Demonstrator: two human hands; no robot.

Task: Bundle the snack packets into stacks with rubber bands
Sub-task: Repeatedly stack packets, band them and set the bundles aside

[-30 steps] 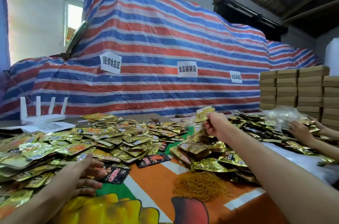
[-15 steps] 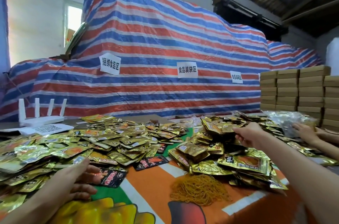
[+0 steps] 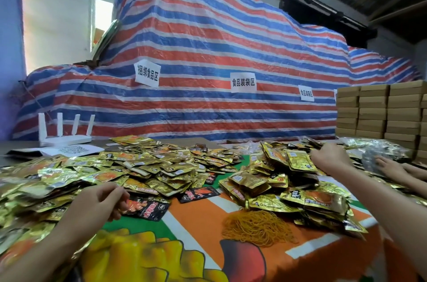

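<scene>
The work area was backed by a large heap under a tarpaulin (image 3: 208,55) striped red, blue and white, on which we noted three white paper signs (image 3: 243,82) with printed characters. Stacked cardboard boxes (image 3: 381,110) stood at the far right, and a white router (image 3: 65,137) with four upright aerials sat at the far left of the table. The table carried a printed cloth (image 3: 184,221) in orange, green and white. The snack packets, mostly gold foil, lay in two loose heaps: a wide left heap (image 3: 150,166) and a taller right heap (image 3: 288,180), none of them banded as far as we could see. A mound of tan rubber bands (image 3: 258,227) lay on the cloth just in front of the right heap. Our left hand (image 3: 97,203) hovered at the near edge of the left heap with its fingers curled, just beside a black packet (image 3: 147,209); we could not tell whether it held anything. Our right hand (image 3: 330,159) reached into the top of the right heap, its fingers hidden among the packets, so we could not tell its grip. Another person's hand (image 3: 390,168) rested against a clear plastic bag (image 3: 379,154) at the right edge.
</scene>
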